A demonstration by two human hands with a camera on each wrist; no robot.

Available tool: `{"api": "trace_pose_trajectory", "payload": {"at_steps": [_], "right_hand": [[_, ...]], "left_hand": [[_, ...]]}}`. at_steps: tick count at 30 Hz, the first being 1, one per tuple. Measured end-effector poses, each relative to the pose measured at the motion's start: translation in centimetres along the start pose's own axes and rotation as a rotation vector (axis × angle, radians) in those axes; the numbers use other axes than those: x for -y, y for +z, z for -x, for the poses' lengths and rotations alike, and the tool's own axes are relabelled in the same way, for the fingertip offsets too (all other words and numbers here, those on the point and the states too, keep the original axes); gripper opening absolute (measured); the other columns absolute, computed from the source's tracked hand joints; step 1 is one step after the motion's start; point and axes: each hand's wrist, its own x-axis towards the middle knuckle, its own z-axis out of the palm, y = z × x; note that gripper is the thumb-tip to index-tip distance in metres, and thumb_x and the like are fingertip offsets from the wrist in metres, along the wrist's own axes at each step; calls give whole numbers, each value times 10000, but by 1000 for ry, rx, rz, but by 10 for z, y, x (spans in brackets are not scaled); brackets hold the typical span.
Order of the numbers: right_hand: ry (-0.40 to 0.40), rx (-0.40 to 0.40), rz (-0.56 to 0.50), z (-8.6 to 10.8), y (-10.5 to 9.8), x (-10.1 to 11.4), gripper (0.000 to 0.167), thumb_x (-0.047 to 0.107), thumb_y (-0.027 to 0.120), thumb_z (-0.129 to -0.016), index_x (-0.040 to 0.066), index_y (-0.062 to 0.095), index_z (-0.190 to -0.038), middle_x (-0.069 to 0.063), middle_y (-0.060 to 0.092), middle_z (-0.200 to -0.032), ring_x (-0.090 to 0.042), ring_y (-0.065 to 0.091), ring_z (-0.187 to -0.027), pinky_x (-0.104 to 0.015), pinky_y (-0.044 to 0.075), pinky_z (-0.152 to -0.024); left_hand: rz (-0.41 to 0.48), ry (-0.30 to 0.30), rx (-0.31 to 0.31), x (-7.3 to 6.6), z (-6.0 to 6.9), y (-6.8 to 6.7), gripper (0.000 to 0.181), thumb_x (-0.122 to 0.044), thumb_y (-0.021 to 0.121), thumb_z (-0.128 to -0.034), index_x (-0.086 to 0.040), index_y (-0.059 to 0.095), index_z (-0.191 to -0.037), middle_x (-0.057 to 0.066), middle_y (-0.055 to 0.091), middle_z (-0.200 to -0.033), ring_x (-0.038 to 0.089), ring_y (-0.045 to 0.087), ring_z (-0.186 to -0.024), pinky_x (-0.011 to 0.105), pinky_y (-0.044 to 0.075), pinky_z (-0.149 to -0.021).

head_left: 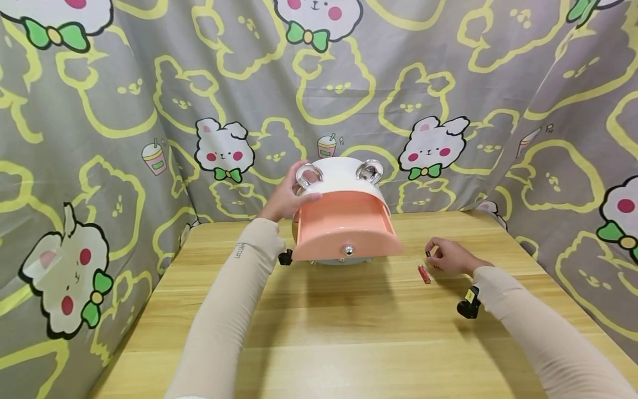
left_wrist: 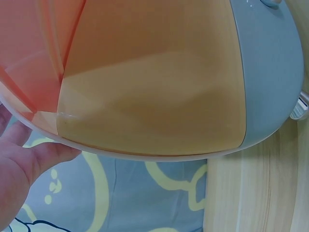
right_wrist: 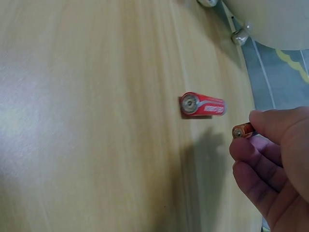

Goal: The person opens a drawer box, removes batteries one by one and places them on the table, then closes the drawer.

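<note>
Left hand (head_left: 285, 195) touched white case (head_left: 340, 168), grip unclear; right hand (head_left: 452, 258) pinched small battery (right_wrist: 242, 130); red battery (right_wrist: 206, 105) lay on desk (head_left: 349, 343).

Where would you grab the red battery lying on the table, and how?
Probably pinch the red battery by its middle, thumb and finger across its long sides, coming from above: it's a slim cylinder lying flat. The right hand is nearest, but pinches another battery.

A gray curtain (head_left: 269, 88) hangs in folds behind the pale wood-grained bench (head_left: 349, 349) and along both its sides. Printed on it are white rabbit-eared faces (head_left: 225, 148) with pink cheeks and green bow ties (head_left: 308, 37), yellow outlined animal figures (head_left: 340, 88), and pink drink cups (head_left: 326, 147) with straws.
</note>
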Motion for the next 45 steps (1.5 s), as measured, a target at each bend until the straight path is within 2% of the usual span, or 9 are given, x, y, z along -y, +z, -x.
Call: {"api": "trace_pose_trajectory", "payload": {"at_steps": [9,20,24,35,45], "right_hand": [[-15,16,37,3,8,-5,138,66,669,-897,11,562,-965,20,587,-663,-113,535,-585,-277,452,-537],[81,90,-36,8,11,-11,138,81,685,-888,16,575,-939,-3,590,-691,-155,575,-587,-306,502,-544],[88,101,-34,8,11,-10,150,104,691,-891,19,577,-941,-7,586,-681,-160,577,-591,-314,501,-548],[75,111,-22,6,12,-12,179,165,703,-897,28,595,-935,8,578,-619,-146,558,-553,-291,472,-526],[63,113,7,5,12,-9,168,169,703,-897,40,601,-932,17,561,-596,-136,537,-538,-284,448,-537]], "left_hand": [[8,4,2,1,0,-1,923,-283,822,-783,-331,247,-1504,45,480,-1408,229,427,-1326,410,304,-1099],[-7,14,2,5,-3,3,926,-328,825,-776,-348,248,-1500,25,492,-1391,215,437,-1317,397,314,-1091],[-10,9,4,4,-3,2,931,-341,825,-775,-359,245,-1502,29,481,-1405,224,424,-1328,407,307,-1097],[-15,-9,-1,3,-2,1,929,-340,828,-771,-371,250,-1498,23,474,-1413,232,415,-1336,420,302,-1098],[-10,5,-3,1,-1,0,936,-325,827,-775,-349,243,-1505,19,470,-1415,226,411,-1339,401,299,-1101]]}}
